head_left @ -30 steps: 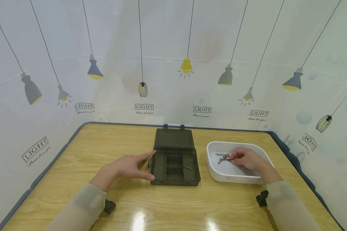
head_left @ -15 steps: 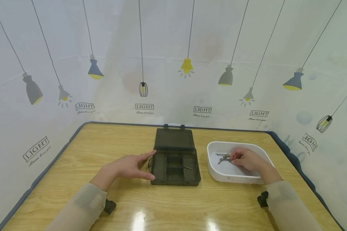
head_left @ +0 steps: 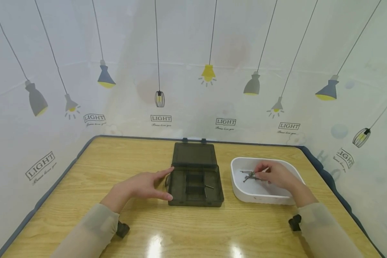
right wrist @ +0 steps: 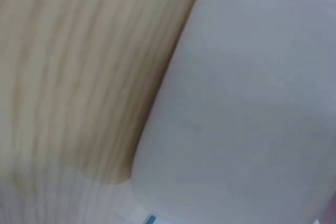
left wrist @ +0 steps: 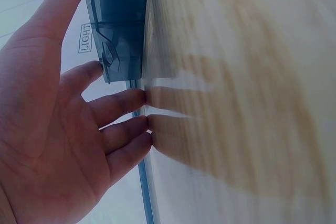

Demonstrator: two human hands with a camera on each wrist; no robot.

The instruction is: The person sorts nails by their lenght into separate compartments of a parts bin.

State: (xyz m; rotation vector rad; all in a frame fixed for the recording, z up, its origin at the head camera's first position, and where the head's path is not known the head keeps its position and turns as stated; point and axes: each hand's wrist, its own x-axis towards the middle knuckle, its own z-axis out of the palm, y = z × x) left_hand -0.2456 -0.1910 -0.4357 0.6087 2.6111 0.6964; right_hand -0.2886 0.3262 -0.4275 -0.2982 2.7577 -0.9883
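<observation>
A dark see-through plastic box (head_left: 178, 191) lies with its lid (head_left: 194, 153) folded back. Two thin metal screws (head_left: 209, 187) are in its right compartment. My left hand (head_left: 143, 184) spreads thumb and index finger against the box's left side, and in the left wrist view its other fingers (left wrist: 123, 103) rest on the tabletop. Over a white tray (head_left: 261, 198), my right hand (head_left: 277, 175) pinches at a small pile of screws (head_left: 247, 175), apparently holding one between thumb and index finger; the fingertips partly hide it. The right wrist view has mainly the tray's outer wall (right wrist: 236, 103).
The wooden table (head_left: 193, 229) runs to a dark blue edge at the back, where a curtain (head_left: 187, 71) printed with lamps hangs. A latch (left wrist: 107, 51) sticks out from the box's left side. Bare wood separates box and tray.
My right hand's fingertips have shifted slightly left and up over the screw pile. My left hand and the box have stayed in place.
</observation>
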